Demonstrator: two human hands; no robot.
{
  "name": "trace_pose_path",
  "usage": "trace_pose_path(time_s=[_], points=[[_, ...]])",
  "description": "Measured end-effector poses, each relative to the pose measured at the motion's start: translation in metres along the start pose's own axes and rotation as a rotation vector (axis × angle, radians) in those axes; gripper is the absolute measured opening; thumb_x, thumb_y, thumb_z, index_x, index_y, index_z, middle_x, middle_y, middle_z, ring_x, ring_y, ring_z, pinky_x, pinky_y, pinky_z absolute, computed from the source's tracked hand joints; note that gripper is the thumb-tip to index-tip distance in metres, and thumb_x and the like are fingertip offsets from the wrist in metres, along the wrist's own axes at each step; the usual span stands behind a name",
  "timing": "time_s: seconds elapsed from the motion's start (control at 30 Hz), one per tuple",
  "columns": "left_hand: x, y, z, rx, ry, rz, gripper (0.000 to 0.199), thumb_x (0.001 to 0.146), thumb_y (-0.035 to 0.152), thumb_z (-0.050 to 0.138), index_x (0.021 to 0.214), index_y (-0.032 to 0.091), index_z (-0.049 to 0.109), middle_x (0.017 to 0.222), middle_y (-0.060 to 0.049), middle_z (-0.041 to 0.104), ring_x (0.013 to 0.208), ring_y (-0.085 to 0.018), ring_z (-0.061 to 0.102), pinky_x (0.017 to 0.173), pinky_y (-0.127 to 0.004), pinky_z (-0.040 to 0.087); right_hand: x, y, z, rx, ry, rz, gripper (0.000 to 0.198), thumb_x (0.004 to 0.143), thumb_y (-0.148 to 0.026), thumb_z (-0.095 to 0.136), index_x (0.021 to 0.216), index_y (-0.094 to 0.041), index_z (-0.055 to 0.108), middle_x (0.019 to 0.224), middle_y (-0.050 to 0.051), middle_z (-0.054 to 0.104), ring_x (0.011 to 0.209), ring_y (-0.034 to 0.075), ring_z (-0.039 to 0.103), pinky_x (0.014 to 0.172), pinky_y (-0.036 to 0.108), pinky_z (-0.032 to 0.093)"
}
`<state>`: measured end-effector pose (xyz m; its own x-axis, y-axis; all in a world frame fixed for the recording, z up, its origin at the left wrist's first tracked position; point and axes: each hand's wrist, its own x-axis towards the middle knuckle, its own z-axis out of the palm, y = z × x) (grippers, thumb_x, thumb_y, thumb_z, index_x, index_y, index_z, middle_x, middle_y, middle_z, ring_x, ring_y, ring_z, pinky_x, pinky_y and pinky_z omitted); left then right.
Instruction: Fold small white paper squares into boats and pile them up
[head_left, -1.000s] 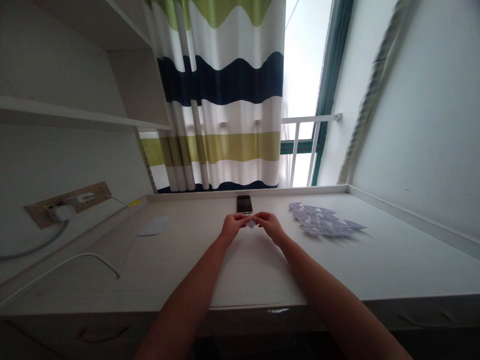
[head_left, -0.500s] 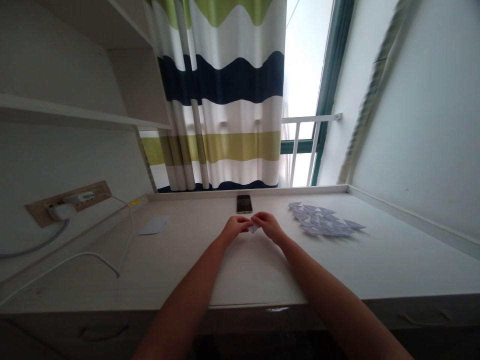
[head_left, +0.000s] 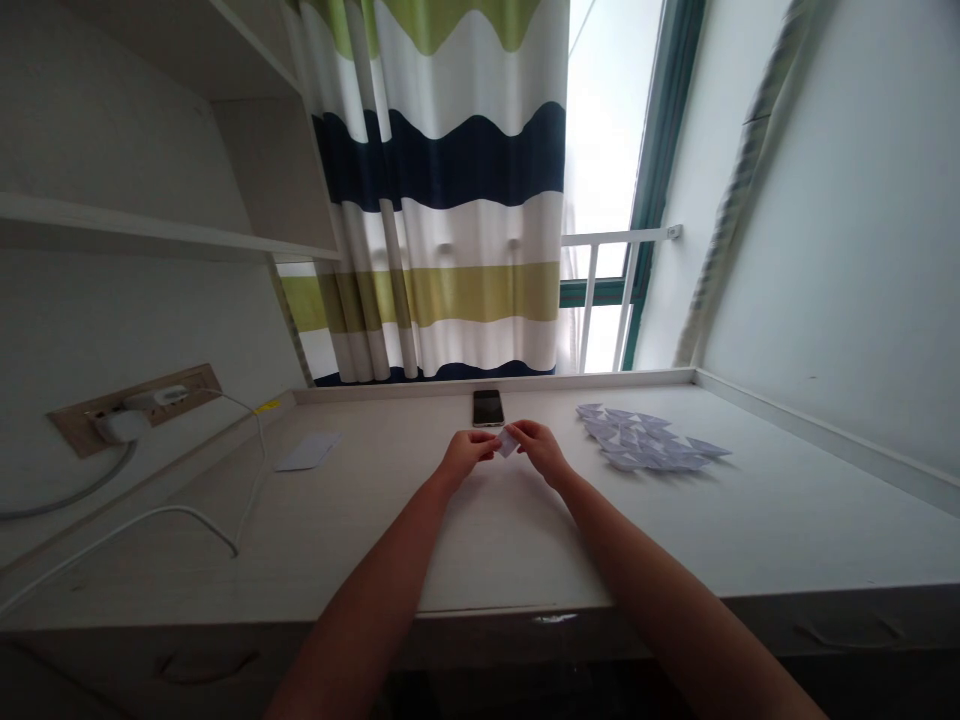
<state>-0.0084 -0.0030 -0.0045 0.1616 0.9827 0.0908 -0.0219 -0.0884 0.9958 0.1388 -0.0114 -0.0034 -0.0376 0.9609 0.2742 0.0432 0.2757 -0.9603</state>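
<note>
A small piece of folded white paper [head_left: 508, 443] is held between my two hands, above the middle of the white desk. My left hand [head_left: 466, 453] pinches its left edge with thumb and fingers. From the other side, my right hand [head_left: 536, 449] grips the upper right corner of the same paper. Just beyond the hands lies a dark phone [head_left: 488, 408], flat on the desk. To the right spreads a pile of folded paper triangles [head_left: 645, 440]. Some flat white paper sheets [head_left: 307, 451] rest at the left.
White cables [head_left: 259, 460] run from a wall socket [head_left: 135, 408] over the left part of the desk [head_left: 517, 560]. A low raised rim borders the desk at the back and right. A shelf [head_left: 165, 235] overhangs the left side. A striped curtain [head_left: 450, 230] hangs behind.
The right hand has shifted slightly on the paper, and more of the paper now shows between the fingers. The left hand has barely moved.
</note>
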Motion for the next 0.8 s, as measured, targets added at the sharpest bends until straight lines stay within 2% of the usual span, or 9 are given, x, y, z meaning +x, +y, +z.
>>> trace_pose_path(time_s=[0.2,0.37,0.5,0.67,0.8], points=[[0.0021,0.0009,-0.0029,-0.032,0.083,0.035,0.027,0.049,0.029,0.075,0.066,0.01,0.065,0.063,-0.004,0.063,0.06,-0.011,0.055,0.068,-0.03,0.047,-0.0005,-0.0012,-0.0001,-0.006,-0.037,0.045,0.019,0.061,-0.033,0.064,0.068,-0.014,0.063,0.059,0.001,0.059,0.055,0.011,0.05,0.055,0.026,0.04],[-0.0018,0.0028,-0.0014,-0.042,-0.011,0.04,0.026,0.055,0.03,0.072,0.072,0.011,0.065,0.068,-0.004,0.062,0.062,-0.011,0.055,0.068,-0.031,0.048,0.0002,0.001,-0.0019,0.045,-0.041,0.037,0.02,0.061,-0.033,0.064,0.067,-0.013,0.063,0.055,0.0,0.058,0.053,0.01,0.049,0.057,0.027,0.04],[-0.0027,0.0023,-0.0012,-0.039,-0.081,0.043,0.029,0.054,0.029,0.073,0.075,0.011,0.064,0.07,-0.004,0.062,0.064,-0.012,0.056,0.069,-0.032,0.048,-0.0005,0.0007,-0.0028,0.09,-0.034,0.043,0.022,0.06,-0.035,0.064,0.068,-0.014,0.063,0.056,0.0,0.058,0.054,0.01,0.049,0.059,0.027,0.04],[-0.0027,0.0021,-0.0015,-0.017,-0.061,0.061,0.031,0.054,0.03,0.073,0.076,0.011,0.063,0.072,-0.005,0.063,0.065,-0.013,0.057,0.071,-0.033,0.048,-0.0007,0.0006,-0.0015,0.098,-0.049,0.039,0.025,0.059,-0.038,0.065,0.069,-0.015,0.062,0.058,0.0,0.058,0.055,0.01,0.05,0.058,0.026,0.04],[-0.0035,0.0029,-0.0005,0.035,-0.025,0.079,0.029,0.055,0.03,0.072,0.075,0.01,0.062,0.071,-0.005,0.063,0.064,-0.012,0.057,0.068,-0.031,0.048,0.0002,0.0014,-0.0005,-0.002,-0.014,0.036,0.028,0.06,-0.042,0.064,0.07,-0.016,0.059,0.052,-0.003,0.052,0.049,0.009,0.045,0.049,0.024,0.036]])
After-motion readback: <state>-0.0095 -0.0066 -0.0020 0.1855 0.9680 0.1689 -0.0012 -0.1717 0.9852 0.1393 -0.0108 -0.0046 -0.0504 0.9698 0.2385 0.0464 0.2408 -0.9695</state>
